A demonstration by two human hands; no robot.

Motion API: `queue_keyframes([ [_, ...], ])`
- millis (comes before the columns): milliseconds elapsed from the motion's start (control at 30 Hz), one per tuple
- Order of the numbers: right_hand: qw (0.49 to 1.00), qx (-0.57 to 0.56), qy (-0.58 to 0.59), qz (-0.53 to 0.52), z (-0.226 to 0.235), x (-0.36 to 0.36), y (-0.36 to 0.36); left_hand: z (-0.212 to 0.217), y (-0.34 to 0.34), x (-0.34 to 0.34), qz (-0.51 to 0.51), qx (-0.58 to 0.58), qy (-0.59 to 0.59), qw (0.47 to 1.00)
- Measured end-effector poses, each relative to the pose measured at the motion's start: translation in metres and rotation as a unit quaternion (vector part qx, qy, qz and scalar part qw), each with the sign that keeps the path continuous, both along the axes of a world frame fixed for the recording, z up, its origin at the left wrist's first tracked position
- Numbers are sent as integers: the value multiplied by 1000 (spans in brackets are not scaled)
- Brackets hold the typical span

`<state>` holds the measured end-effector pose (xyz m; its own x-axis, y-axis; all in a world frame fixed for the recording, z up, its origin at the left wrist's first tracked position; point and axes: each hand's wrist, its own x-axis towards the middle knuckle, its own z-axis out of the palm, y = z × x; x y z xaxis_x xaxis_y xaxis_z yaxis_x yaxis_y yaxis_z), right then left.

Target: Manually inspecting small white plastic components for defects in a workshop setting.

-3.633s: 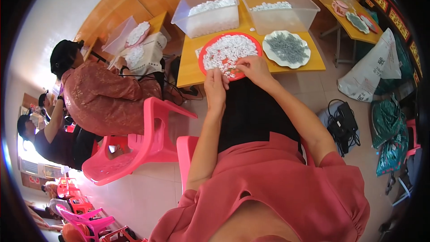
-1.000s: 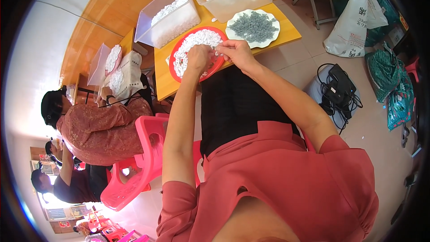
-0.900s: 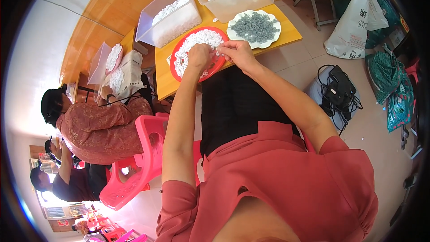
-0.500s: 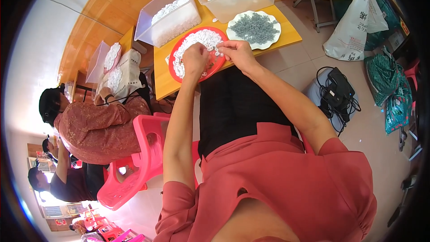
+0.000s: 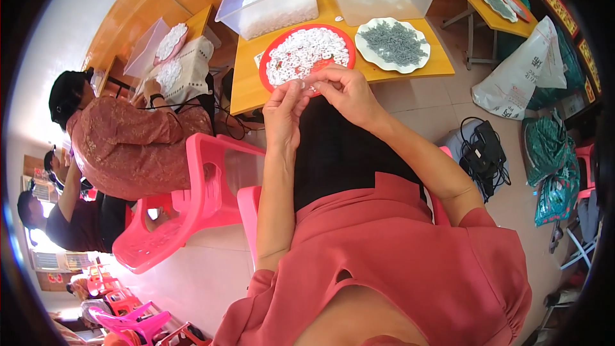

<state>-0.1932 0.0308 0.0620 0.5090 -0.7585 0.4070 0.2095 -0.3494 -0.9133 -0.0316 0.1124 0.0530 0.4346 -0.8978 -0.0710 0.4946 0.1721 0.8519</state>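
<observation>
My left hand (image 5: 284,110) and my right hand (image 5: 346,93) meet just in front of a red round tray (image 5: 352,48), above my lap. The left fingers pinch a small white plastic piece (image 5: 303,84). My right thumb and fingertips press together close beside it; what they hold is too small to make out. Many small white pieces with holes (image 5: 301,51) are heaped on the tray, whose red bottom shows near my fingers. To its right stands a scalloped white plate (image 5: 362,54) piled with small grey pieces (image 5: 394,41).
Two clear plastic bins (image 5: 234,16) with white pieces stand at the back of the yellow table (image 5: 246,93). A person (image 5: 131,128) sits at the left near a pink chair (image 5: 205,186). On the right are a white sack (image 5: 512,77), green bags (image 5: 554,173) and black cables (image 5: 483,154).
Both hands have drawn back from over the tray toward me and come together at the fingertips. The view has shifted, so the table lies higher and farther right.
</observation>
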Motion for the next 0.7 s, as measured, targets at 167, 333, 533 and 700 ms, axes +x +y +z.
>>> queue_keyframes([
  [167, 994, -90, 64, 1, 5, 2, 6, 1, 4, 6, -10, -10, 4, 1000],
  [333, 1000, -14, 7, 26, -5, 4, -1, 15, 7, 2, -14, 44, -75, 996],
  [533, 998, 33, -50, 19, 12, -1, 3, 29, 8, -5, -16, 33, -196, 980],
  [700, 999, 25, -37, 19, 11, -5, -3, 34, 9, -8, -23, 43, -132, 990],
])
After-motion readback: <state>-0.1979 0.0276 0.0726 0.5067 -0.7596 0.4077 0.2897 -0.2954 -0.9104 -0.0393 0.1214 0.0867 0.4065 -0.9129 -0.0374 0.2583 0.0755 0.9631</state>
